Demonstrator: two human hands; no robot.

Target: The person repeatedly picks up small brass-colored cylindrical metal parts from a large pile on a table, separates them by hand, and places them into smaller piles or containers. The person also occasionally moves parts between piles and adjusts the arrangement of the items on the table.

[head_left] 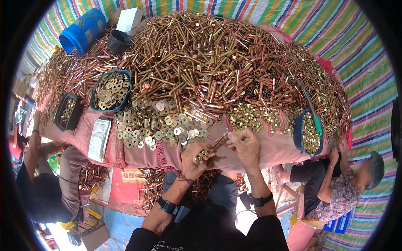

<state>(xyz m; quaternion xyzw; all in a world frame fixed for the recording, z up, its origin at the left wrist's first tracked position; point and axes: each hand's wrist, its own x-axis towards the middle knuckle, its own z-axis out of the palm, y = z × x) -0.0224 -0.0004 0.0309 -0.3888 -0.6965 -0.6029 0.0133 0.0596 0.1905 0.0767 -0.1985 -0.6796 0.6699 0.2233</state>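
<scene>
My left hand [193,162] is closed round several brass-coloured expansion bolts [218,143], with nuts showing at their near ends. My right hand [247,144] is pinched at the far tips of these bolts; whatever small piece its fingers hold is too small to make out. Just beyond my left hand spreads a heap of flat washers [155,121]. Past my right hand lies a pile of small brass-coloured nuts [247,118]. Behind both rises a large mound of loose bolts and metal sleeves [201,54].
Left of the washers stand a blue basin of washers [93,97], a dark tray of nuts [77,121] and a silvery block [99,140]. A blue basket of nuts [298,136] is at the right. A blue bucket [83,31] lies far left. People sit on both sides.
</scene>
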